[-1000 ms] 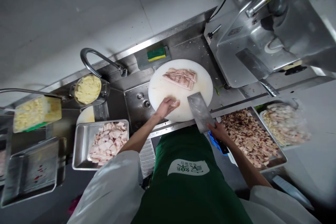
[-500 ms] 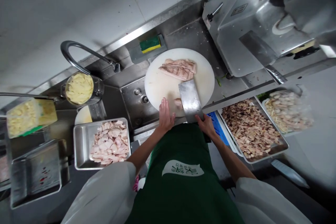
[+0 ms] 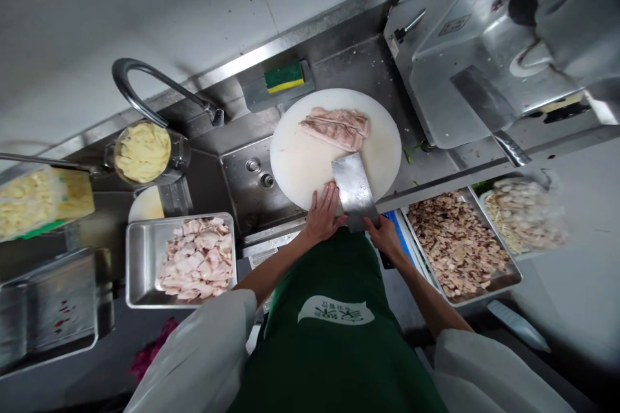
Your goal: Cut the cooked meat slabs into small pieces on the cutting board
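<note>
A steel tray of pale meat pieces [image 3: 194, 258] is set well left of the left hand. A curved tap [image 3: 145, 87] and a pot of yellow strips [image 3: 142, 152] are seen beyond it. A green-and-yellow sponge [image 3: 284, 76] is placed far ahead of the hands. A tray of chopped meat [image 3: 458, 242] is kept just right of the right hand, below a steel machine [image 3: 494, 45].
</note>
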The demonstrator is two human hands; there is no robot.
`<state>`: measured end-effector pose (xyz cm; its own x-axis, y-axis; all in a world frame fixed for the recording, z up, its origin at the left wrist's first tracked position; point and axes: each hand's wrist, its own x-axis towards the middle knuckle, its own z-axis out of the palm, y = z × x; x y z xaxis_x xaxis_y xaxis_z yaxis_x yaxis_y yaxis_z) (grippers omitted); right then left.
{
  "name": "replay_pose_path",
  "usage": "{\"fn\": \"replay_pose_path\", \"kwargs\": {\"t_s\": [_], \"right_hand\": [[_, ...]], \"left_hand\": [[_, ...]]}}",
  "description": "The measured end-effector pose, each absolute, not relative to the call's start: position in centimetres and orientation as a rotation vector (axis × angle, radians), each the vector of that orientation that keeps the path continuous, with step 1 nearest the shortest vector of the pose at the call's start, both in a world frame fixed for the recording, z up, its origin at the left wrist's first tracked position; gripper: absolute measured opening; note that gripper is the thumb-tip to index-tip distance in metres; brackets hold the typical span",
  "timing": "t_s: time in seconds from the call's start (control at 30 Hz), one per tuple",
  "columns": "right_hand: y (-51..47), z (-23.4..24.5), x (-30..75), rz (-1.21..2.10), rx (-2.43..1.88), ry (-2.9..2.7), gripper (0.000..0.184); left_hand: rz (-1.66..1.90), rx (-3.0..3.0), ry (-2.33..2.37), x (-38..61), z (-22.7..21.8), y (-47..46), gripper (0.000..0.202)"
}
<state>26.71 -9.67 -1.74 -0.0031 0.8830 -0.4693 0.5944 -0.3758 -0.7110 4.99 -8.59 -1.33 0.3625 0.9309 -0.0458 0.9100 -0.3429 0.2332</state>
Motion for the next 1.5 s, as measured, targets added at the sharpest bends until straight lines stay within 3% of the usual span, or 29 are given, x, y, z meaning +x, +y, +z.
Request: {"fn": "replay_pose_path", "kwargs": {"t_s": [1.1,1.5], "right_hand": [[-4.7,0.1,29.8,1.158,-2.001,-2.256,0.037],[-3.0,1.2,28.9,1.152,-1.961,-2.279,0.039]], "left_hand": [[0.243,2.289,1.707,5.2,-1.1,-8.4,0.086],[0.300,2.328,1.594,6.0,0.0,-7.5,0.081]]}}
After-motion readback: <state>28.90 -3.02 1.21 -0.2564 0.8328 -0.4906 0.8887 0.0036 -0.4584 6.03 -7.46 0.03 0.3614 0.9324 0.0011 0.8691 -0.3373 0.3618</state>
